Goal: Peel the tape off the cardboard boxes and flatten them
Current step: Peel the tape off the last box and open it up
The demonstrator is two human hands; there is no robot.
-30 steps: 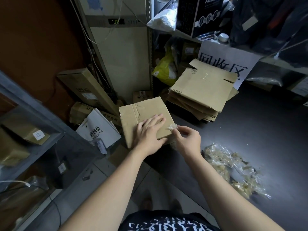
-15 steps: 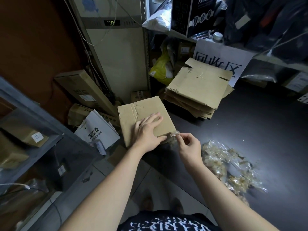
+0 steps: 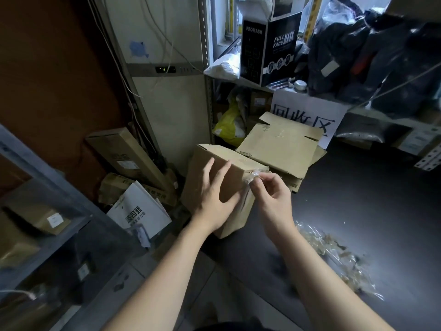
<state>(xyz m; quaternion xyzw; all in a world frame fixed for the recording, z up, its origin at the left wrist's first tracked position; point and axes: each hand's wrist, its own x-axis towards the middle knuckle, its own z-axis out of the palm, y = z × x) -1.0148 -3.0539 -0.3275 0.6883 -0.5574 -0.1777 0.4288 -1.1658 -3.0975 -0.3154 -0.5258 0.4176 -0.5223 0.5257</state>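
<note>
A small brown cardboard box [image 3: 235, 169] stands tilted on the near edge of the dark table [image 3: 372, 211]. My left hand [image 3: 214, 199] lies flat against its near face with fingers spread, steadying it. My right hand [image 3: 269, 194] pinches a strip of clear tape [image 3: 253, 176] at the box's right corner. Behind the box lies a stack of flattened cardboard boxes [image 3: 281, 142]. A heap of peeled clear tape [image 3: 334, 259] rests on the table at the right.
A white sign [image 3: 307, 115] hangs behind the stack, under a shelf carrying a black mask box [image 3: 269, 48] and dark bags. At left are a long carton [image 3: 126, 154], a white booklet [image 3: 140, 211] and a grey metal rack [image 3: 47, 187]. A yellow bag [image 3: 229, 125] sits behind.
The box has been tipped up from lying flat to standing tilted. My right hand, still pinching the tape, has risen to the box's upper right corner. The camera has moved closer.
</note>
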